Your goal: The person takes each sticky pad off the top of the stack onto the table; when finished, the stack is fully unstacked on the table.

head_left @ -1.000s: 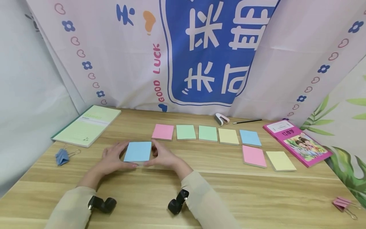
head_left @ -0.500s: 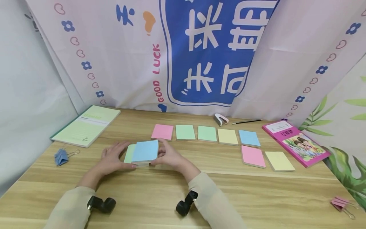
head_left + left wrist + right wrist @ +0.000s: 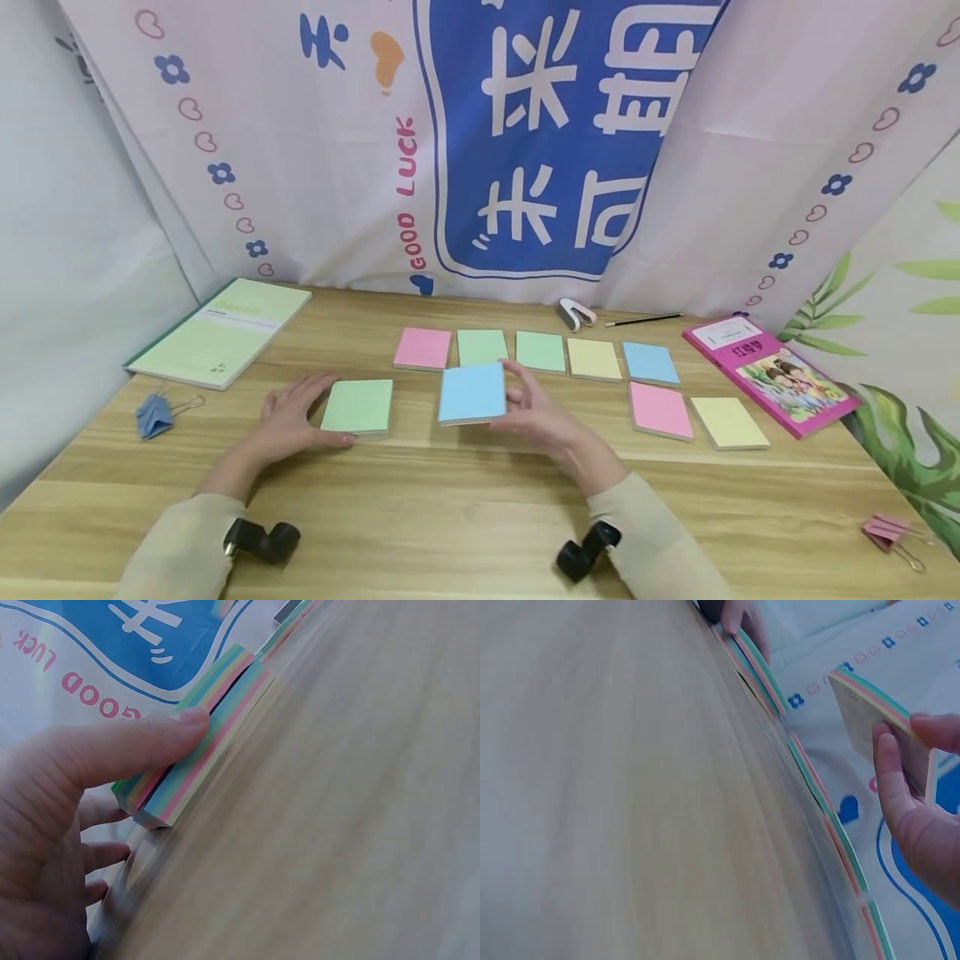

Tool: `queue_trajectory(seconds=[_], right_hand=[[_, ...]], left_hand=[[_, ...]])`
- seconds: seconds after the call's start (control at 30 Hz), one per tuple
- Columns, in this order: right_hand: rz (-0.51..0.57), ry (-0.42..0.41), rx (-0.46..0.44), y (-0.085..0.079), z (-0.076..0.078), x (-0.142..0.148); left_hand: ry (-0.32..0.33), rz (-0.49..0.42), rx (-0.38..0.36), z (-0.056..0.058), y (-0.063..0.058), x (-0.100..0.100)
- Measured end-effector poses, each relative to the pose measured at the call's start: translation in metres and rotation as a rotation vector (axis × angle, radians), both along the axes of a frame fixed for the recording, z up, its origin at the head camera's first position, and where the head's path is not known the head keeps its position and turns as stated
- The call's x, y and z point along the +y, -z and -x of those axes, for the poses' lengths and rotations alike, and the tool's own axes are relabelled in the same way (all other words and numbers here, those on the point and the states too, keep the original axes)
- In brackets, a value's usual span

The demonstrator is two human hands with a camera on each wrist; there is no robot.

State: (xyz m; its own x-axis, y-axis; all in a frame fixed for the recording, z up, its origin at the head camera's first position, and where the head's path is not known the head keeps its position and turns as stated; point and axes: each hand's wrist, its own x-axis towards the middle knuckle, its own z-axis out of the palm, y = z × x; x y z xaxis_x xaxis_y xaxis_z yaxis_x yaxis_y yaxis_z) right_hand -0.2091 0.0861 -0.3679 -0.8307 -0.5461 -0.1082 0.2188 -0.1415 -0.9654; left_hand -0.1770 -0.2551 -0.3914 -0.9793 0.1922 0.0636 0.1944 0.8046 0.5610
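In the head view, my right hand (image 3: pixel 546 418) pinches a blue-topped sticky note pad (image 3: pixel 471 392) by its right side. The right wrist view shows this pad (image 3: pixel 862 712) raised off the table, thumb and fingers on opposite faces. To the left, my left hand (image 3: pixel 294 425) holds a green-topped stack of sticky note pads (image 3: pixel 358 405) at its left side, the thumb on the front edge. Two striped pads (image 3: pixel 206 742), one on the other, appear under the thumb in the left wrist view. The stack rests on the table.
Behind lies a row of several sticky note pads (image 3: pixel 540 352), with a pink pad (image 3: pixel 660 409) and a yellow pad (image 3: pixel 729 422) nearer. Around them are a stapler (image 3: pixel 576 314), a pencil (image 3: pixel 643 320), a pink book (image 3: pixel 772 375), a green notebook (image 3: pixel 219 332) and binder clips (image 3: pixel 154 416).
My right hand has lifted the blue-topped pad off the stack and carried it to the right, uncovering the green top beneath. The left hand has stayed at the stack.
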Motion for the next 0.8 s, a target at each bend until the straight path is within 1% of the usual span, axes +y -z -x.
queue_trajectory(seconds=[0.17, 0.37, 0.5, 0.63, 0.8], right_hand=[[-0.015, 0.029, 0.005, 0.001, -0.001, 0.04], [0.01, 0.04, 0.003, 0.004, -0.003, 0.087], [0.032, 0.086, -0.016, 0.007, -0.003, 0.115], [0.037, 0.118, -0.022, 0.013, -0.003, 0.134], [0.017, 0.144, -0.023, 0.019, -0.003, 0.144]], left_hand=[[0.001, 0.016, 0.008, -0.001, 0.0, -0.001], [0.0, 0.004, 0.005, -0.001, 0.0, 0.0], [0.002, -0.001, 0.008, 0.0, 0.001, 0.001], [0.005, -0.004, 0.005, 0.0, 0.002, 0.002], [0.005, -0.008, -0.001, 0.0, 0.0, 0.001]])
